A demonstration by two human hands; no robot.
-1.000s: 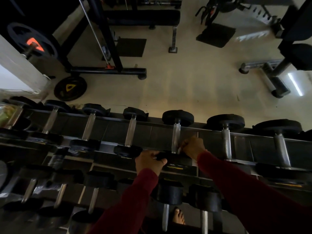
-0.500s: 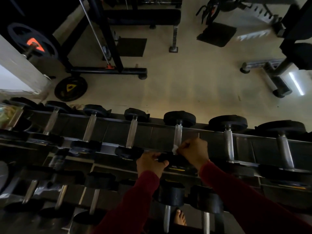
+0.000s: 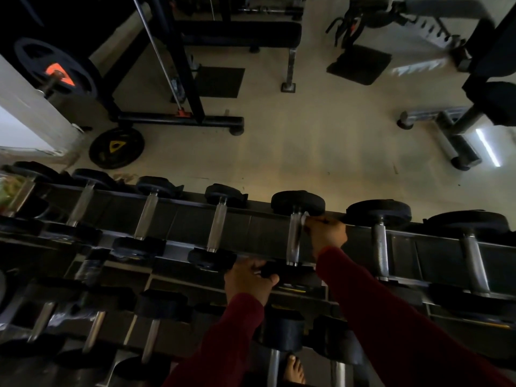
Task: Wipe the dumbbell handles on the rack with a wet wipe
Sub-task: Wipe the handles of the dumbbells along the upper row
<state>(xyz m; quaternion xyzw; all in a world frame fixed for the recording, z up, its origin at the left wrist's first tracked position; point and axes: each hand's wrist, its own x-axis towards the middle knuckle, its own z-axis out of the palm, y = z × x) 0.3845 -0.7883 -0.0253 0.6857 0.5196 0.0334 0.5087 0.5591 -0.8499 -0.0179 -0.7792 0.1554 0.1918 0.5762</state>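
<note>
A dumbbell with a chrome handle (image 3: 293, 238) and black heads lies on the top tier of the rack (image 3: 251, 230). My right hand (image 3: 325, 233) grips a white wet wipe (image 3: 304, 217) against the far end of that handle, just below the far head (image 3: 297, 202). My left hand (image 3: 247, 280) holds the dumbbell's near head (image 3: 290, 270), thumb over its edge. Both arms wear dark red sleeves.
Several more dumbbells sit left and right on the top tier and on the lower tier (image 3: 156, 317). Beyond the rack lie bare floor, a bench (image 3: 240, 34), a weight plate (image 3: 116, 148) and machine frames. A bare foot (image 3: 294, 368) shows below.
My right hand has slid the wipe along the handle from its near end to its far end. My left hand has stayed on the near head.
</note>
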